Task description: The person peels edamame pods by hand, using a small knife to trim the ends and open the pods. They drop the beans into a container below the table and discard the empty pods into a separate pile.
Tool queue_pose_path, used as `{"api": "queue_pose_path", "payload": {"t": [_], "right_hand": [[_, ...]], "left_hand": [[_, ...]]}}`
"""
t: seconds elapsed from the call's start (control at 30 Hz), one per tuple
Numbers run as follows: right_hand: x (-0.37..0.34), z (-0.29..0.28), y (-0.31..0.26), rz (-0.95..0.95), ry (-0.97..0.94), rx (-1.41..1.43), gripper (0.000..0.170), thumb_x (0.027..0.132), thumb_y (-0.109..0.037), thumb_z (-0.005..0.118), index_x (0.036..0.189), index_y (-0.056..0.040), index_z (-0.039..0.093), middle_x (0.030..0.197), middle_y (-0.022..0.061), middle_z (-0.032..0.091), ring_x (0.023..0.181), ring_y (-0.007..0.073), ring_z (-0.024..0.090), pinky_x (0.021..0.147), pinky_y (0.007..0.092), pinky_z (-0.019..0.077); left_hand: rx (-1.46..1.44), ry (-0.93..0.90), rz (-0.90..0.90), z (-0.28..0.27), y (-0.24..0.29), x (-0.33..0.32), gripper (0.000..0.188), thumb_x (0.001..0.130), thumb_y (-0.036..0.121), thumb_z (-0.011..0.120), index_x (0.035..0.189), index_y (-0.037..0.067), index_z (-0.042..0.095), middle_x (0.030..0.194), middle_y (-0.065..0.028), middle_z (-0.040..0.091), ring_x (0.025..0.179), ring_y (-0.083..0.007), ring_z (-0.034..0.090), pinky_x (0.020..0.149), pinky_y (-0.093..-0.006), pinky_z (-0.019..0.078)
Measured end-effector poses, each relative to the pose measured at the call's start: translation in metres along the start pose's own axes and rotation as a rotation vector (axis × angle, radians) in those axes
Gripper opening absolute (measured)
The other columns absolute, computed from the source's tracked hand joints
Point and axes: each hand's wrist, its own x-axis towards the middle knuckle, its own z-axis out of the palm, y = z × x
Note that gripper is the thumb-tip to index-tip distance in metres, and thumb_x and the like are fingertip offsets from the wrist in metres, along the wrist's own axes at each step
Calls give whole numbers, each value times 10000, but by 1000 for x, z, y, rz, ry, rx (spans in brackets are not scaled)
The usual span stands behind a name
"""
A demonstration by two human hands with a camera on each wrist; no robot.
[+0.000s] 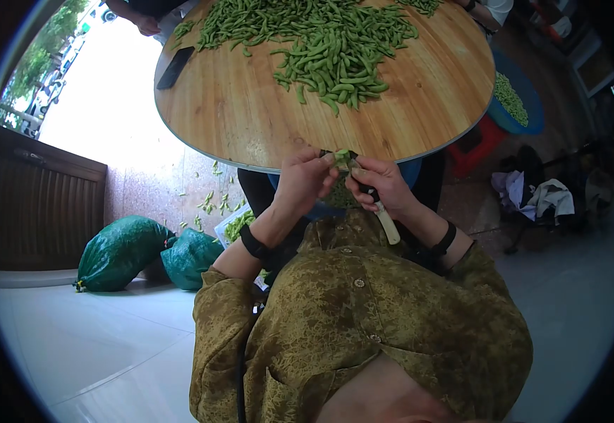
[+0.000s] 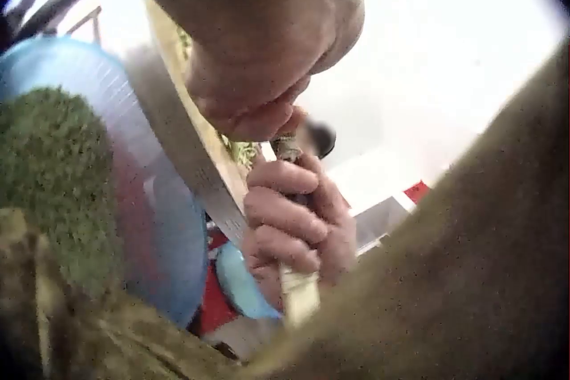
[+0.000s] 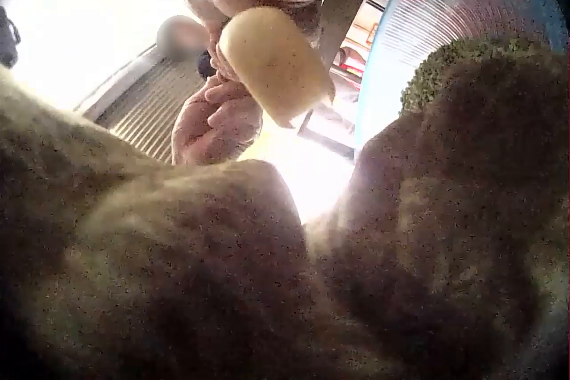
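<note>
Over the near edge of a round wooden table (image 1: 250, 134), the left hand (image 1: 305, 182) pinches a green pod (image 1: 342, 156) between thumb and fingers. The right hand (image 1: 386, 187) meets it there, its fingers curled round a tool with a dark upper part and a cream handle (image 1: 389, 227); the tool's tip is hidden. In the left wrist view the right hand (image 2: 289, 220) wraps the handle (image 2: 301, 295) just below the left hand (image 2: 267, 50). The handle's rounded end (image 3: 276, 64) shows large in the right wrist view, with the left hand (image 3: 218, 122) behind.
A big heap of green pods (image 1: 335, 60) and a dark flat object (image 1: 175, 68) lie on the table. A blue basin of shelled beans (image 2: 53, 175) is below the hands. Green sacks (image 1: 122, 252) stand left, a red stool (image 1: 477, 144) right. Other people's arms show at the far edge.
</note>
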Motion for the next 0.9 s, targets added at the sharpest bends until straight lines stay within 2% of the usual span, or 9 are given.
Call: {"api": "queue_pose_path", "payload": {"t": [0.13, 0.2, 0.37, 0.43, 0.53, 0.73, 0.77, 0.83, 0.9], "right_hand": [[-1, -3, 10, 14, 28, -210, 171, 931, -142, 527, 1039, -14, 562, 779, 48, 572, 533, 82, 496, 432, 224, 395], [0, 4, 12, -515, 221, -777, 219, 881, -161, 607, 1004, 9, 544, 790, 81, 574, 633, 145, 561, 546, 299, 449], [4, 1, 8, -503, 295, -946, 257, 823, -127, 662, 988, 22, 534, 796, 125, 572, 690, 203, 565, 628, 320, 452], [6, -1, 15, -580, 277, -1007, 248, 818, -100, 662, 993, 24, 539, 777, 114, 570, 665, 165, 544, 616, 287, 446], [7, -2, 20, -502, 287, -998, 254, 774, -92, 643, 954, 27, 510, 786, 198, 546, 691, 350, 556, 613, 390, 440], [9, 2, 26, -562, 244, -1026, 203, 749, -70, 607, 869, 24, 473, 764, 220, 527, 688, 404, 540, 596, 438, 425], [9, 3, 27, -596, 190, -1109, 196, 741, -63, 602, 856, 21, 467, 755, 223, 521, 693, 413, 543, 597, 449, 427], [10, 9, 27, -614, 96, -1195, 203, 714, -52, 596, 839, 14, 450, 741, 226, 510, 710, 436, 549, 602, 474, 436], [16, 2, 35, -604, 125, -1252, 213, 713, -56, 600, 848, 13, 451, 752, 226, 514, 711, 435, 550, 600, 470, 441]], "left_hand": [[327, 148, 71, 5, -10, -7, 142, 899, 119, 573, 794, 23, 574, 626, -24, 581, 471, -73, 491, 399, -208, 366], [434, 189, 112, 7, -13, -10, 147, 893, 121, 582, 790, 17, 571, 617, -20, 580, 468, -72, 493, 408, -212, 370], [666, 221, 314, 11, -25, -19, 173, 875, 127, 617, 780, -3, 556, 592, -6, 570, 496, -53, 504, 442, -222, 380], [753, 198, 441, 11, -31, -24, 166, 833, 100, 628, 779, -29, 537, 602, -156, 580, 521, -186, 585, 493, -319, 437], [824, 182, 522, 19, -28, -37, 147, 822, 78, 620, 779, -33, 533, 603, -175, 558, 514, -226, 564, 499, -338, 427], [809, 141, 424, 17, -24, -48, 133, 818, 75, 609, 773, -23, 532, 616, -189, 552, 536, -301, 570, 508, -356, 433], [809, 143, 429, 13, -26, -50, 133, 818, 75, 609, 773, -23, 532, 616, -189, 552, 536, -301, 570, 508, -356, 433], [916, 124, 450, 0, -32, -56, 120, 836, 71, 612, 802, -12, 532, 563, -99, 505, 509, -87, 456, 464, -285, 373], [966, 145, 473, -14, -31, -68, 110, 833, 71, 607, 820, -8, 532, 574, -119, 520, 502, -125, 494, 467, -301, 387]]}}
